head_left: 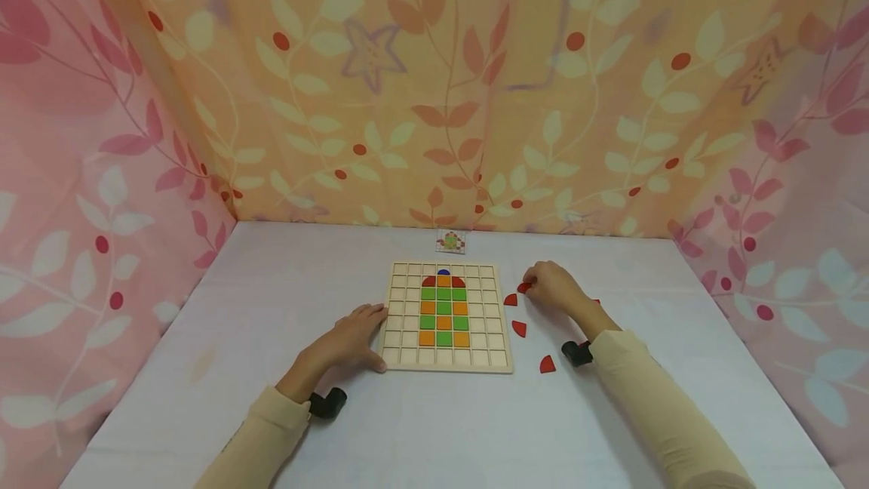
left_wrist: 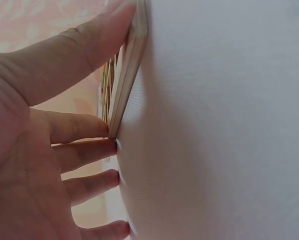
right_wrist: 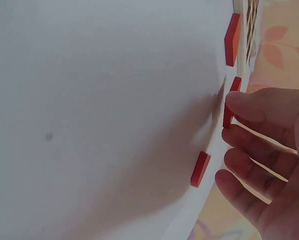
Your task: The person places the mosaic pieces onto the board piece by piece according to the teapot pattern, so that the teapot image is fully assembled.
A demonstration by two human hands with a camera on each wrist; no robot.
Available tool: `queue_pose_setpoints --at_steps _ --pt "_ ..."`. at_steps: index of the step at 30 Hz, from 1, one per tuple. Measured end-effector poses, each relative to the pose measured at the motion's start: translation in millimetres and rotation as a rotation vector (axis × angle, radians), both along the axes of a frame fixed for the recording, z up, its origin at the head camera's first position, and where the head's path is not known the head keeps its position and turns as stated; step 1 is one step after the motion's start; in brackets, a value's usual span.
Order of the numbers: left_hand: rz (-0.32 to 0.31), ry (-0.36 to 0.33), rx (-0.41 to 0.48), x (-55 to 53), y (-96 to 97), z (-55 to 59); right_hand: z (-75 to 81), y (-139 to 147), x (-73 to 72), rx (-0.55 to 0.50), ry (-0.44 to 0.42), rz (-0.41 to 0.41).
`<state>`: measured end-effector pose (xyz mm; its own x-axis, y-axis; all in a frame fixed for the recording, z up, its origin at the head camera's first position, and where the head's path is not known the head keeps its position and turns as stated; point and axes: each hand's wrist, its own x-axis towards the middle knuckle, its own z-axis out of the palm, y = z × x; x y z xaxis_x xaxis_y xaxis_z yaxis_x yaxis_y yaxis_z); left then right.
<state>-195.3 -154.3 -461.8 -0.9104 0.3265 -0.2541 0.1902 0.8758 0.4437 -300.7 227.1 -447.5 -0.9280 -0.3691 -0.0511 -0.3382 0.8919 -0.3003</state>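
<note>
A wooden grid board [head_left: 480, 321] lies on the white table. Green and orange squares fill its middle columns, with red quarter-circle pieces and a blue piece [head_left: 444, 272] above them. My left hand [head_left: 349, 338] is at the board's left side, fingers extended; in the left wrist view its thumb and a fingertip touch the board's edge [left_wrist: 125, 85]. Right of the board, my right hand [head_left: 555, 289] pinches a red quarter-circle piece [right_wrist: 234, 85] between thumb and index finger, close to the table. The other fingers of that hand are loosely bent.
Loose red quarter-circle pieces lie right of the board: one beside its edge [head_left: 511, 299], one lower [head_left: 519, 328] and one nearer me [head_left: 547, 364]. Another red piece [head_left: 597, 302] shows partly behind my right wrist. A small pattern card [head_left: 451, 241] lies beyond the board. Floral curtains [head_left: 448, 96] enclose the table.
</note>
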Motion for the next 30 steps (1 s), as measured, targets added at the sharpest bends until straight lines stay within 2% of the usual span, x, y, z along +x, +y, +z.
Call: queue_pose_setpoints --at_steps 5,12,19,30 --pt "0.002 -0.003 0.012 0.8 0.5 -1.4 2.3 -12.7 -0.7 -0.032 0.014 0.018" --pt "0.000 0.007 0.006 1.3 0.8 1.1 12.7 -47.5 -0.7 -0.057 0.011 0.065" --pt "0.004 0.002 0.013 1.7 1.5 1.2 16.1 -84.3 -2.0 -0.048 0.036 0.176" --pt "0.003 0.017 0.007 0.5 1.8 2.5 14.3 -144.4 3.8 -0.057 0.046 0.323"
